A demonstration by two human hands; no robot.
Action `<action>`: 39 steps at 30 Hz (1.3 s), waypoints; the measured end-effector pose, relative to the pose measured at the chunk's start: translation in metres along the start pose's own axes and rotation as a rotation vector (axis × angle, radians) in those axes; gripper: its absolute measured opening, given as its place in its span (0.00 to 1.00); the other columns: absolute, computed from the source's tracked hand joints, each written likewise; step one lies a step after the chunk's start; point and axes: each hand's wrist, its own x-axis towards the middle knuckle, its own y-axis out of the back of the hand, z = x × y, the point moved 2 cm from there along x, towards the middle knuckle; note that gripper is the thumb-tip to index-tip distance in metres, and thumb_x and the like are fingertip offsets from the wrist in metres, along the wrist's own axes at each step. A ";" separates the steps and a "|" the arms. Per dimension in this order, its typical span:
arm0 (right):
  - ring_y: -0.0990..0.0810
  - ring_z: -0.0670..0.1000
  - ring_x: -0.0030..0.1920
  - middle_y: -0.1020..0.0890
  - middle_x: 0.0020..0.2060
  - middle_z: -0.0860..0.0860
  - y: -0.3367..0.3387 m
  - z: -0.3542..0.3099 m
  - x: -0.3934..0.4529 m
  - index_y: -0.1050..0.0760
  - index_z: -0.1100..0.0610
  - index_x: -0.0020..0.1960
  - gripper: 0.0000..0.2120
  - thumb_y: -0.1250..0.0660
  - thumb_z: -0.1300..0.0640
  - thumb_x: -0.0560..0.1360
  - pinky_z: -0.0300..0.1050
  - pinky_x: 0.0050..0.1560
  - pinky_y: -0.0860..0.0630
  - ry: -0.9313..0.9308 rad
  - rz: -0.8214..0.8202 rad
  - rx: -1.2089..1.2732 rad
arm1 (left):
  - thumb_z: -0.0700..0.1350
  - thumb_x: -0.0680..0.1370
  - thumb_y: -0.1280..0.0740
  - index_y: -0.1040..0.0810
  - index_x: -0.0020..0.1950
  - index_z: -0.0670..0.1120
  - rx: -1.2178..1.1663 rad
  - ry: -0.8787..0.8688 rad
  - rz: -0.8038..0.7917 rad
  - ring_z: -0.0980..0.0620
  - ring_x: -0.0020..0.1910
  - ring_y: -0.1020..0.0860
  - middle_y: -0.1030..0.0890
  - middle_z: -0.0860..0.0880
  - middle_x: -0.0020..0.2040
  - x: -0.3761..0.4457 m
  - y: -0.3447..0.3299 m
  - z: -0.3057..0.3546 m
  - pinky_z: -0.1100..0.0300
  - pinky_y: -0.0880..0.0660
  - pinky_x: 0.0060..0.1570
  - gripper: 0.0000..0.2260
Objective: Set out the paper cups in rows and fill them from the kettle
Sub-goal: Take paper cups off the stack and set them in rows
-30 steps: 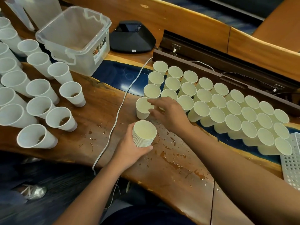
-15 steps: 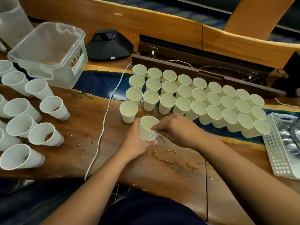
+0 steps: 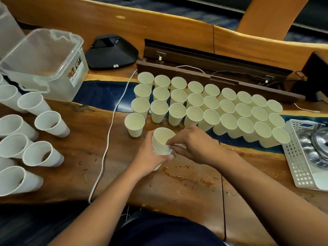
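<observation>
Along the left edge of the tabletop (image 3: pixel 74 176): a group of white cups (image 3: pixel 42 153), upright, several with brownish residue at the bottom. Behind them, toward the far left corner, a clear plastic tub (image 3: pixel 44 61) with a label on its side. Black device (image 3: pixel 111 52) just right of the tub, against the far edge. White cable (image 3: pixel 108 139) runs from the far edge down over the near edge.

Centre: lone cream cup (image 3: pixel 134 124) stands just left of the hands. Left hand (image 3: pixel 150 157) wraps around a nested stack of cups (image 3: pixel 162 141), mouth up and tilted toward the camera. Right hand (image 3: pixel 195 144) meets it from the right, fingertips pinching the rim of the top cup. Spilled liquid (image 3: pixel 186 176) lies on the wood just near of the stack.

Beyond the hands, three rows of cream cups (image 3: pixel 209 103) run toward the right, packed rim to rim; contents cannot be told. At the right edge: perforated white basket (image 3: pixel 298 164) holding shiny metal ware.
</observation>
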 end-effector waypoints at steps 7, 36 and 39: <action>0.19 0.51 0.51 0.14 0.51 0.47 0.005 0.003 0.004 0.17 0.52 0.55 0.11 0.27 0.50 0.74 0.43 0.54 0.41 -0.023 0.063 0.053 | 0.48 0.64 0.18 0.38 0.67 0.60 -0.007 -0.017 0.022 0.63 0.57 0.27 0.28 0.66 0.58 -0.001 0.005 -0.001 0.72 0.31 0.49 0.39; 0.21 0.54 0.52 0.17 0.48 0.52 -0.076 0.049 0.030 0.16 0.53 0.55 0.12 0.24 0.58 0.71 0.46 0.45 0.26 0.081 0.175 -0.173 | 0.47 0.66 0.19 0.39 0.67 0.58 0.012 0.073 0.184 0.57 0.58 0.29 0.29 0.59 0.58 -0.012 0.047 -0.023 0.60 0.33 0.54 0.38; 0.21 0.54 0.52 0.17 0.49 0.52 -0.079 0.051 0.037 0.16 0.53 0.56 0.14 0.23 0.59 0.71 0.45 0.46 0.26 0.063 0.161 -0.171 | 0.46 0.67 0.19 0.39 0.66 0.59 0.005 0.074 0.182 0.58 0.57 0.29 0.29 0.61 0.57 -0.014 0.047 -0.024 0.61 0.33 0.53 0.37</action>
